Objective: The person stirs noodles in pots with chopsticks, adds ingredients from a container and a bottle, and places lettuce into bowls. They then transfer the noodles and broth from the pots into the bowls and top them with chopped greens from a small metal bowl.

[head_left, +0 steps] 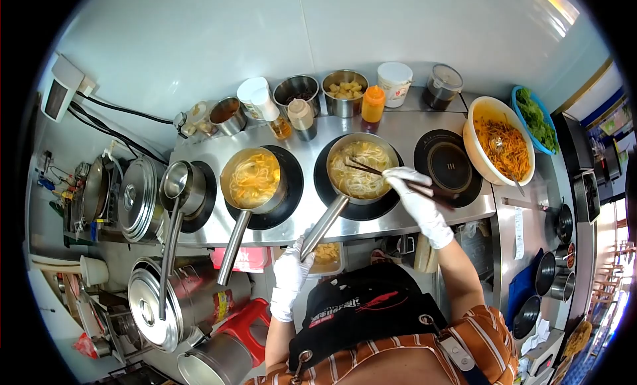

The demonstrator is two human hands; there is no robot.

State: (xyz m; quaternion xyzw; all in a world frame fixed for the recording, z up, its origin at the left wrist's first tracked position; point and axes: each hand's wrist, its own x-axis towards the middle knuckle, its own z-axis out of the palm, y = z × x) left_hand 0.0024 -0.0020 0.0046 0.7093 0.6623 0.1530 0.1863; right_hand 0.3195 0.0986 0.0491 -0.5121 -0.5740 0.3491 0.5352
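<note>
Centrally, a steel saucepan (363, 201) of noodles (361, 184) in broth sits on a black hotplate near the front edge of the counter (411, 126), its handle (327, 222) sticking out over that edge. Chopsticks (371, 169) reach into the noodles from the right; the white-gloved right hand (418, 202) grasps them, its grip closed around their length. At the handle's outer end, the left hand (290, 273), also gloved, lies close against the metal; I cannot tell whether its grip is wrapped around it.

Just left, a second saucepan (272, 204) of noodles rests on its own hotplate, its handle likewise past the front edge. Toward the counter's left end, a ladle (176, 179) lies in a small pot. On the right is a bare hotplate (448, 167), and by the back right corner a large bowl (472, 149) of orange shreds, with a blue basket (515, 101) of greens beside it. Along the back edge stand an orange squeeze bottle (373, 106), a pot (345, 108) of yellowish chunks and a white tub (395, 85).
</note>
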